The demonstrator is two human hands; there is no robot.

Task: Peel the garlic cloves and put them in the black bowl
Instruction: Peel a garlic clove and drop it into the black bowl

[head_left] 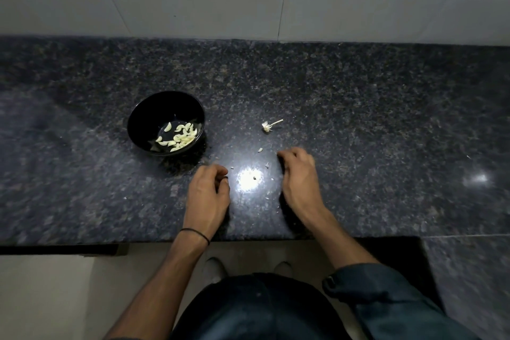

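A black bowl (143,113) stands on the dark granite counter, left of centre, with several peeled garlic cloves (180,135) in it. The bare garlic stem with a bit of skin (270,125) lies to the right of the bowl. My left hand (208,193) rests on the counter just below and right of the bowl, its fingers curled in toward the thumb. My right hand (299,179) rests a hand's width to the right, its fingers curled down onto the counter. Nothing shows in either hand.
Small scraps of garlic skin (260,149) lie scattered between and above the hands, around a bright light reflection (249,179). The counter's front edge (82,246) runs just behind my wrists. A white tiled wall (248,8) closes the back.
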